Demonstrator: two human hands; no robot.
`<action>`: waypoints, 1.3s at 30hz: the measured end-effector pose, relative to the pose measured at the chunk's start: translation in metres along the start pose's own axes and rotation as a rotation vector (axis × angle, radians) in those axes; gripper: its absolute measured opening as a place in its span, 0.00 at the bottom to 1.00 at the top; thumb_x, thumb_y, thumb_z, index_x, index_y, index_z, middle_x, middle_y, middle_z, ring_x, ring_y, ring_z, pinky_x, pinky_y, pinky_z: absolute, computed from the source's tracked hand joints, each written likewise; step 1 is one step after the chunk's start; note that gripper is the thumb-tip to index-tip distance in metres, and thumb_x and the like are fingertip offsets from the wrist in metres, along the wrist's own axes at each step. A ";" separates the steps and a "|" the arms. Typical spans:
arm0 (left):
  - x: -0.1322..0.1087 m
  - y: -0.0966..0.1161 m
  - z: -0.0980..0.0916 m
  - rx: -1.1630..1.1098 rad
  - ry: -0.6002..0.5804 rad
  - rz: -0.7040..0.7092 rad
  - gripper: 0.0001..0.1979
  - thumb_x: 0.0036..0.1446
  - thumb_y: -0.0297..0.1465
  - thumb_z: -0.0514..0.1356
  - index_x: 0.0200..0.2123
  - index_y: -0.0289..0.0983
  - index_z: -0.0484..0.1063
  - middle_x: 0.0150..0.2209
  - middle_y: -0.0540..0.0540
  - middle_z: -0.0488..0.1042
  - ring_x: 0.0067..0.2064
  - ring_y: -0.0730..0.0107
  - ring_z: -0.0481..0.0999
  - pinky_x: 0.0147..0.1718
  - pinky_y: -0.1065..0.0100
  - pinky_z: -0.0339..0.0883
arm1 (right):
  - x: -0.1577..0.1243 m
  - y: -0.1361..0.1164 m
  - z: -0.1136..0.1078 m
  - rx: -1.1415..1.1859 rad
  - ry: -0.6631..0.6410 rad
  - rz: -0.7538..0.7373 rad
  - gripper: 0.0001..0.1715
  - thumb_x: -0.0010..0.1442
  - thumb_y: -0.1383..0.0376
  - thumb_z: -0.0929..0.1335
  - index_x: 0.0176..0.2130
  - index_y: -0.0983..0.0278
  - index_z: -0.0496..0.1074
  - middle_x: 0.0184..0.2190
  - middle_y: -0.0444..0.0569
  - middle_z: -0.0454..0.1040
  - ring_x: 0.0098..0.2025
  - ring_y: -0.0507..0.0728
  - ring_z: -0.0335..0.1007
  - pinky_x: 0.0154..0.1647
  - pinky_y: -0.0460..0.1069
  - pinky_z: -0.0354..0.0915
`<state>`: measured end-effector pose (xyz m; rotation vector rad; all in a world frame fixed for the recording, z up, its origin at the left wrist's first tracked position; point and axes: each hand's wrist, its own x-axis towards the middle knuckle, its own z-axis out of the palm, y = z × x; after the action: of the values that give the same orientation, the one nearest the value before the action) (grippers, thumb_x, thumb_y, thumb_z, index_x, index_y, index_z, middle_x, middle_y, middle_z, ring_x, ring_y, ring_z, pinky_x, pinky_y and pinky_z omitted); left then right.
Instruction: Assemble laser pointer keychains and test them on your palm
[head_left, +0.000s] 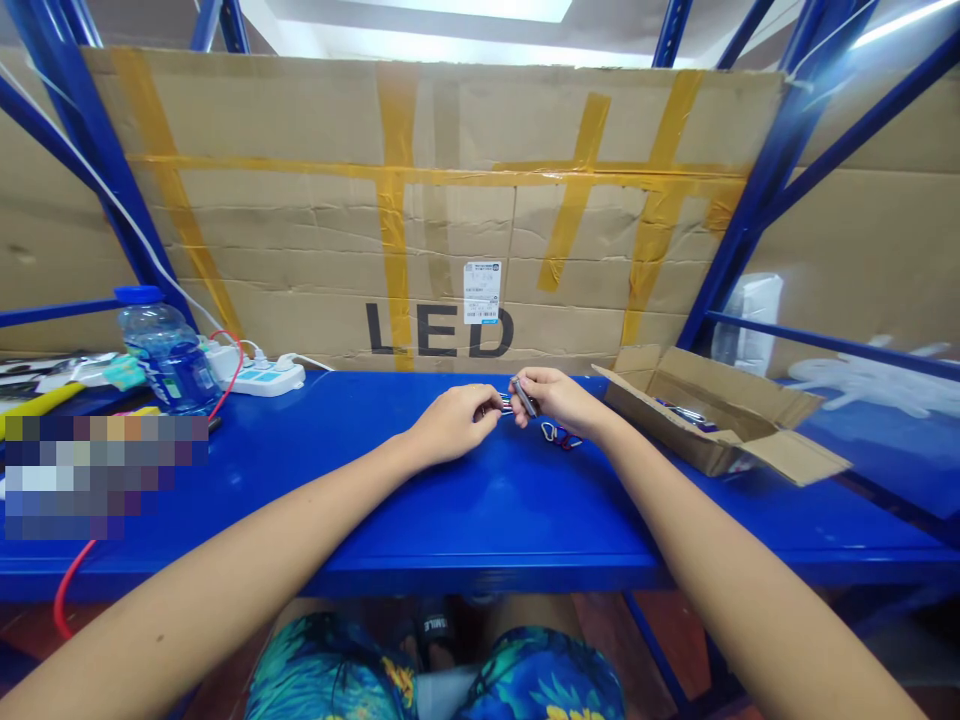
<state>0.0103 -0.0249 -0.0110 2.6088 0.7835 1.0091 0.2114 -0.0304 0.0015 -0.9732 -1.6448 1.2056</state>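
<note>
Your right hand pinches a metal piece, likely for control; your left hand curls close, fingertip contact unclear. Clips lie handy.

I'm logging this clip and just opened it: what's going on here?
A person sits at a blue table, both hands close together over it. The right hand holds a small grey metal thing. The left hand is curled beside some thin silvery pieces between the hands; its grip is unclear. A few clips lie just below the right hand, and an open box stands to the right.
</note>
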 end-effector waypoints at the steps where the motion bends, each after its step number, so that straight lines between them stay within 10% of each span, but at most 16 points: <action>1: 0.000 0.001 0.001 0.004 0.005 -0.005 0.07 0.58 0.27 0.56 0.37 0.37 0.73 0.34 0.47 0.76 0.33 0.69 0.72 0.33 0.67 0.63 | 0.000 0.000 -0.001 0.014 -0.010 0.013 0.14 0.58 0.56 0.69 0.32 0.64 0.66 0.22 0.46 0.73 0.24 0.55 0.71 0.30 0.51 0.66; 17: 0.004 0.006 0.009 -0.337 0.185 -0.245 0.06 0.52 0.32 0.61 0.32 0.37 0.67 0.28 0.50 0.75 0.30 0.71 0.73 0.32 0.69 0.66 | 0.002 -0.002 0.013 0.095 0.046 -0.009 0.17 0.42 0.59 0.77 0.31 0.67 0.78 0.26 0.50 0.76 0.30 0.54 0.70 0.34 0.52 0.66; 23: 0.005 0.002 0.005 -0.193 0.257 -0.235 0.04 0.55 0.30 0.57 0.34 0.36 0.70 0.29 0.49 0.74 0.32 0.70 0.72 0.32 0.68 0.66 | -0.002 -0.004 -0.014 -0.815 0.376 0.006 0.11 0.49 0.62 0.72 0.20 0.65 0.73 0.20 0.50 0.73 0.27 0.57 0.68 0.29 0.51 0.61; 31: 0.004 0.004 0.003 -0.128 0.202 -0.207 0.06 0.55 0.30 0.57 0.35 0.36 0.71 0.30 0.48 0.74 0.30 0.71 0.71 0.31 0.68 0.64 | -0.003 0.006 -0.026 -1.164 0.158 0.209 0.20 0.42 0.67 0.74 0.10 0.61 0.62 0.12 0.50 0.63 0.26 0.60 0.65 0.25 0.51 0.56; 39: 0.003 0.003 0.004 -0.116 0.163 -0.167 0.05 0.56 0.28 0.55 0.36 0.36 0.69 0.30 0.49 0.73 0.30 0.71 0.70 0.31 0.68 0.63 | -0.005 0.007 -0.001 -1.023 0.031 0.202 0.09 0.43 0.70 0.71 0.18 0.63 0.67 0.16 0.45 0.65 0.21 0.53 0.60 0.20 0.48 0.54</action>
<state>0.0164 -0.0258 -0.0106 2.3424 0.9334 1.1897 0.2144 -0.0330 -0.0057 -1.7788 -2.1998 0.3817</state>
